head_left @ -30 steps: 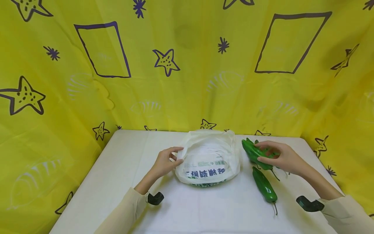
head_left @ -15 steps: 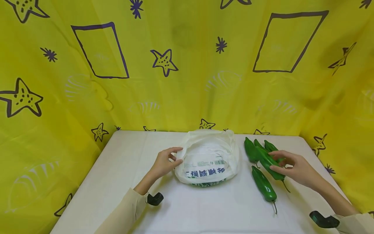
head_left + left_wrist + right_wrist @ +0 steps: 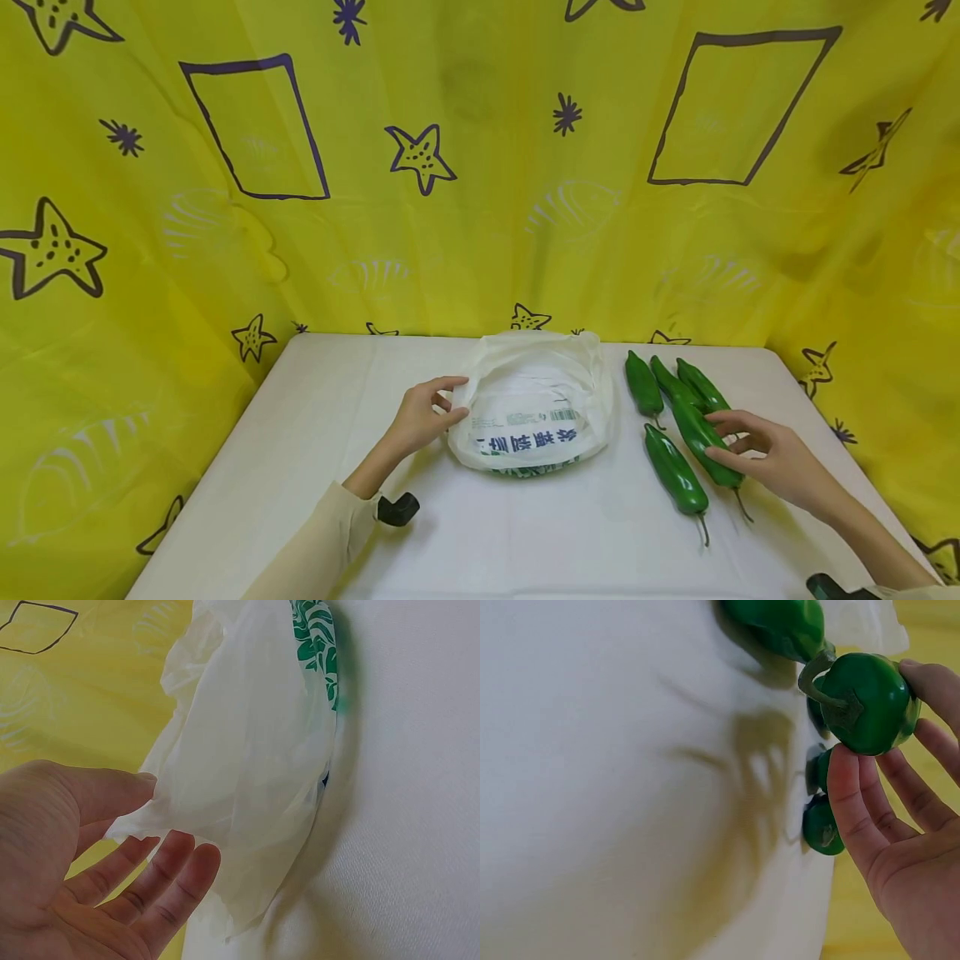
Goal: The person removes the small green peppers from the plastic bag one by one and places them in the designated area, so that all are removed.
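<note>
In the head view, a translucent white plastic bag (image 3: pixel 600 400) lies with its mouth spread open, blue lettering and a barcode showing inside. My left hand (image 3: pixel 423 417) pinches the left edge of its rim between thumb and fingers; in the left wrist view the bag's thin film (image 3: pixel 240 750) stretches from the fingertips. On the right, my right hand (image 3: pixel 780 458) holds a glossy green chili pepper (image 3: pixel 697 433) by its side, stem toward me. The right wrist view shows that pepper (image 3: pixel 866 694) raised over the table, the hand's shadow below.
Several more green peppers lie around the held one: one nearer (image 3: pixel 677 475), one back left (image 3: pixel 643 383), one back right (image 3: pixel 699 382), another partly covered by it. The white table (image 3: pixel 300 467) is enclosed by a yellow curtain (image 3: pixel 480 250) with starfish drawings.
My right hand has moved right and toward me, carrying the pepper away from the others, which now show more fully. The left hand stays on the bag's rim.
</note>
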`<state>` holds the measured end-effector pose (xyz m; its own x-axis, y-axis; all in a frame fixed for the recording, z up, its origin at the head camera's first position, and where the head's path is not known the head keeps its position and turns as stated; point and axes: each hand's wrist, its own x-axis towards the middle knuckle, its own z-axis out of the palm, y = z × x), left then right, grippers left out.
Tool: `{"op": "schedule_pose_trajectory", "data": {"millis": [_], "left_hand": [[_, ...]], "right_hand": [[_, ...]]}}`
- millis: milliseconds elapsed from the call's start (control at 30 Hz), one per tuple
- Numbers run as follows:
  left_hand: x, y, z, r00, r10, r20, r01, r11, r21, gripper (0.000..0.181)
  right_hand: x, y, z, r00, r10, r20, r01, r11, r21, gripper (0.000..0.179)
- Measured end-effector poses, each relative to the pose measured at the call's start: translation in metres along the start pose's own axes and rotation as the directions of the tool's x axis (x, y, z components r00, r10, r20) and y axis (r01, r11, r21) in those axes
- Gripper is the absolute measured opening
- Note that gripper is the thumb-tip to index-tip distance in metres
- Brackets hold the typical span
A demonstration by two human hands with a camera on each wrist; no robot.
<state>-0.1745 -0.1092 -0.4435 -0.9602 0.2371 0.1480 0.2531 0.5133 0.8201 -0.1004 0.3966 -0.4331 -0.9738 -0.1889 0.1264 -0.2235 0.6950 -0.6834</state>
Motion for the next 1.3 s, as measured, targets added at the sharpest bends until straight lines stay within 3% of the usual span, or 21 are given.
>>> {"op": "schedule_pose_trajectory", "data": {"millis": [733, 1300], "left_hand": [[0.0, 0.004, -0.001, 1.0, -0.002, -0.016, 0.001, 1.0, -0.017, 0.046], [-0.001, 0.003, 0.001, 1.0, -0.012, -0.011, 0.011, 1.0, -0.019, 0.046]], "right_hand": [[-0.012, 0.014, 0.01, 0.984, 0.166, 0.071, -0.164, 0.986, -0.037, 0.055], [-0.017, 0.017, 0.01, 0.98, 0.181, 0.083, -0.18, 0.983, -0.016, 0.05]]}}
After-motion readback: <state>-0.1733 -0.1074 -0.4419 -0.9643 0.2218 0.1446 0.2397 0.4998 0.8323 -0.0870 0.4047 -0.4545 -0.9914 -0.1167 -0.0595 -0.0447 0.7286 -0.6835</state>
